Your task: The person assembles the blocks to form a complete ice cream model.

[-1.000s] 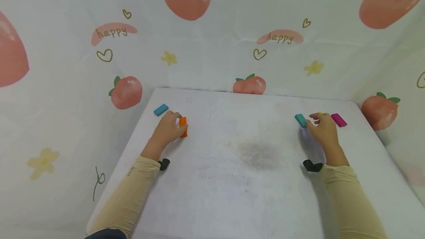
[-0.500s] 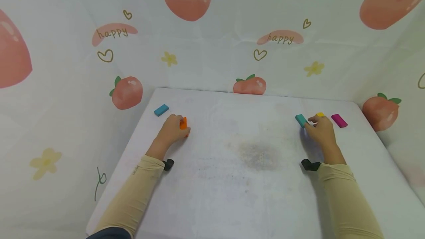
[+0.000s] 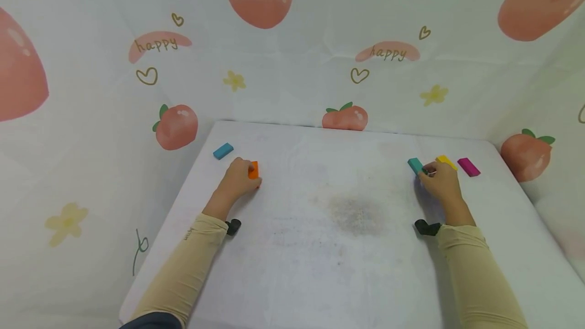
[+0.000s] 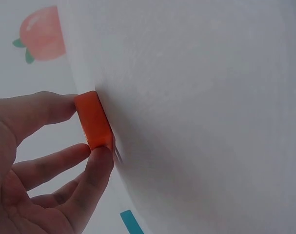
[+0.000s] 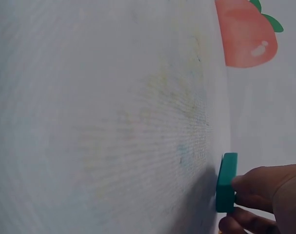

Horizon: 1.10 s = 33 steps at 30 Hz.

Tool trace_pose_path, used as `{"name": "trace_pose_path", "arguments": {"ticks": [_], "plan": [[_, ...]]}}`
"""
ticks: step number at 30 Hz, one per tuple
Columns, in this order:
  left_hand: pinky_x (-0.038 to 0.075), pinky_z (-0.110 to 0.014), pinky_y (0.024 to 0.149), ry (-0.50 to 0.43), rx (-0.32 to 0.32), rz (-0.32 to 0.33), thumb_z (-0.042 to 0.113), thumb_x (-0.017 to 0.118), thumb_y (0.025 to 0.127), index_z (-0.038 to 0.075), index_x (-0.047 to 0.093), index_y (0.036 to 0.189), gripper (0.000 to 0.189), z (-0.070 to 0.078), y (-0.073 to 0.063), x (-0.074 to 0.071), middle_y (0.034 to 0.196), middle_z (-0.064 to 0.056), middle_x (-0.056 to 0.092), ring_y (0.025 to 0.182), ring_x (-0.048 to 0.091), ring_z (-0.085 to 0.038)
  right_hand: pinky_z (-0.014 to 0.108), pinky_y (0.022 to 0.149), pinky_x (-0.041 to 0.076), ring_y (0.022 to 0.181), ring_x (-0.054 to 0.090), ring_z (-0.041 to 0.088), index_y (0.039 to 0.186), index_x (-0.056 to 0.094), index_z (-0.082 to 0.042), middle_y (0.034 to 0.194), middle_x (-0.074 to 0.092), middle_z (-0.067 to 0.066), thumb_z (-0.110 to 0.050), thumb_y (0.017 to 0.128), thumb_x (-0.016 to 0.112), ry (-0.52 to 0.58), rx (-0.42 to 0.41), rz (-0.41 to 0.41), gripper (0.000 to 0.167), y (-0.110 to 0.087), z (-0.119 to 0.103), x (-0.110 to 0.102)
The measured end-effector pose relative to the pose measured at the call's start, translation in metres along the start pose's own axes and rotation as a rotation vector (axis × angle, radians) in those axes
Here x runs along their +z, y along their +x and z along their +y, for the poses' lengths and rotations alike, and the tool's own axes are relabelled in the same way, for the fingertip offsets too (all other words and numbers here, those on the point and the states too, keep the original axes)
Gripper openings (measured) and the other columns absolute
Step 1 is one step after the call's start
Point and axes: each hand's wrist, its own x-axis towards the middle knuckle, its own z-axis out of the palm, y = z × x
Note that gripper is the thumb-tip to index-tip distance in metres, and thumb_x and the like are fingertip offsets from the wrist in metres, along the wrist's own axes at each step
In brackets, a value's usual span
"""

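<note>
My left hand (image 3: 236, 179) pinches a small orange rectangular block (image 3: 255, 169) between thumb and fingertips near the left side of the white table. In the left wrist view the orange block (image 4: 94, 119) is gripped at its two ends. A blue block (image 3: 223, 151) lies just beyond that hand. On the right, my right hand (image 3: 443, 184) has its thumb and fingers about the near end of a teal block (image 3: 415, 165). The right wrist view has the thumb on one face of the teal block (image 5: 226, 183), with fingers partly hidden behind it.
Past the right hand's knuckles lies a yellow block (image 3: 448, 161), partly covered by the hand. A magenta block (image 3: 468, 166) is to its right. The white table (image 3: 297, 268) has a grey smudge mid-surface. A fruit-print cloth (image 3: 283, 80) hangs behind and beside it.
The right hand's fingers have drawn in onto the teal block, uncovering more of the yellow one. My left hand has shifted slightly right and its fingers cover more of the orange block.
</note>
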Motion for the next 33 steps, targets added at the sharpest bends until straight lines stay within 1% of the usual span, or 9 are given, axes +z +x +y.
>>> {"name": "trace_pose_path", "arguments": {"ticks": [7, 14, 17, 21, 26, 29, 33], "plan": [[0.056, -0.051, 0.104, -0.027, -0.016, -0.013, 0.020, 0.075, 0.096, -0.014, 0.064, 0.130, 0.049, 0.003, -0.003, 0.002, 0.125, -0.027, 0.059, 0.112, 0.060, -0.037, 0.063, 0.093, 0.056, 0.105, 0.063, 0.047, 0.126, 0.063, 0.016, 0.119, 0.065, 0.036, -0.015, 0.102, 0.061, -0.003, -0.004, 0.017, 0.040, 0.001, -0.001, 0.002], [0.055, -0.051, 0.104, -0.028, -0.014, -0.027, 0.020, 0.076, 0.096, -0.014, 0.065, 0.129, 0.049, 0.011, -0.003, 0.004, 0.124, -0.027, 0.059, 0.111, 0.060, -0.037, 0.064, 0.096, 0.055, 0.104, 0.061, 0.045, 0.128, 0.063, 0.016, 0.119, 0.064, 0.035, -0.015, 0.102, 0.060, 0.004, 0.003, 0.002, 0.041, 0.002, -0.004, 0.004], [0.055, -0.051, 0.105, -0.033, -0.023, -0.039, 0.021, 0.076, 0.096, -0.013, 0.065, 0.130, 0.049, 0.014, -0.004, 0.007, 0.126, -0.026, 0.059, 0.112, 0.060, -0.037, 0.065, 0.098, 0.054, 0.104, 0.061, 0.045, 0.128, 0.063, 0.016, 0.119, 0.064, 0.035, -0.015, 0.102, 0.060, 0.005, -0.009, 0.005, 0.041, 0.003, -0.006, 0.006], [0.055, -0.051, 0.106, -0.027, -0.015, -0.050, 0.022, 0.076, 0.096, -0.012, 0.066, 0.131, 0.050, 0.017, -0.004, 0.011, 0.126, -0.025, 0.059, 0.112, 0.061, -0.037, 0.064, 0.097, 0.054, 0.103, 0.060, 0.045, 0.127, 0.063, 0.017, 0.118, 0.063, 0.035, -0.015, 0.102, 0.060, -0.002, -0.020, 0.010, 0.040, 0.003, -0.006, 0.008], [0.056, -0.050, 0.103, -0.010, 0.009, -0.061, 0.024, 0.077, 0.096, -0.010, 0.066, 0.130, 0.050, 0.021, -0.003, 0.017, 0.124, -0.024, 0.060, 0.110, 0.061, -0.035, 0.058, 0.092, 0.055, 0.100, 0.058, 0.042, 0.127, 0.064, 0.016, 0.114, 0.063, 0.033, -0.014, 0.101, 0.060, -0.005, -0.017, 0.007, 0.040, 0.005, -0.009, 0.011], [0.057, -0.049, 0.103, -0.012, 0.014, -0.065, 0.024, 0.078, 0.096, -0.010, 0.067, 0.130, 0.049, 0.024, -0.004, 0.020, 0.124, -0.023, 0.060, 0.110, 0.061, -0.034, 0.053, 0.088, 0.055, 0.098, 0.058, 0.040, 0.127, 0.065, 0.016, 0.113, 0.064, 0.033, -0.014, 0.101, 0.060, 0.001, -0.020, 0.008, 0.040, 0.007, -0.010, 0.013], [0.057, -0.048, 0.104, -0.017, 0.016, -0.075, 0.025, 0.078, 0.096, -0.009, 0.067, 0.130, 0.050, 0.031, -0.006, 0.023, 0.124, -0.022, 0.060, 0.110, 0.061, -0.033, 0.052, 0.087, 0.055, 0.098, 0.059, 0.040, 0.128, 0.065, 0.016, 0.114, 0.065, 0.034, -0.013, 0.101, 0.061, 0.006, -0.036, 0.003, 0.040, 0.009, -0.012, 0.015]]}}
